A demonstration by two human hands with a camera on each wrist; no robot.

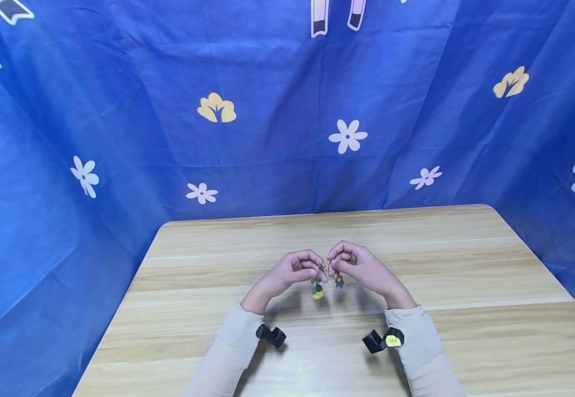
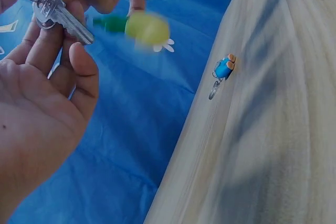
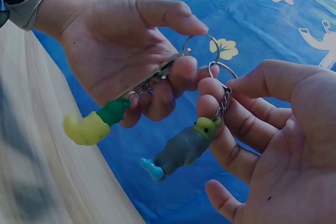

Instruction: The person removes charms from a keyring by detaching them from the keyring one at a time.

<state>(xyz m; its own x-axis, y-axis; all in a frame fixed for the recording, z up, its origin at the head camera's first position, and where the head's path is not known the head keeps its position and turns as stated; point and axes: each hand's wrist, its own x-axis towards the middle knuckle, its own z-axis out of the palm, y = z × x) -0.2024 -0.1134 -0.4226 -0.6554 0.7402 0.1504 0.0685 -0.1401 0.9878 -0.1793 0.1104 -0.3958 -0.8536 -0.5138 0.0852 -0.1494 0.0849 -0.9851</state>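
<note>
The left hand (image 3: 123,40) pinches the big ring (image 3: 217,47); its key (image 2: 64,17) points away. The right hand (image 3: 291,135) pinches the small ring (image 3: 226,65) at the big ring's edge. Below the big ring, the long bird (image 3: 184,146) slants, nearer the right hand.

Curtain (image 1: 277,171) located behind the table (image 1: 466,275); key (image 2: 73,23) in left hand (image 1: 289,272) and figurine keychain (image 3: 184,148) in right hand (image 1: 364,268), above table.

1. Head view: above and farther back, facing forward and down over the pale wood-grain tabletop (image 1: 466,253).
2. Wrist views: close, tilted sideways, facing the printed blue cloth (image 2: 131,129); both share the grey moulded figure with light-blue feet (image 3: 184,148).
</note>
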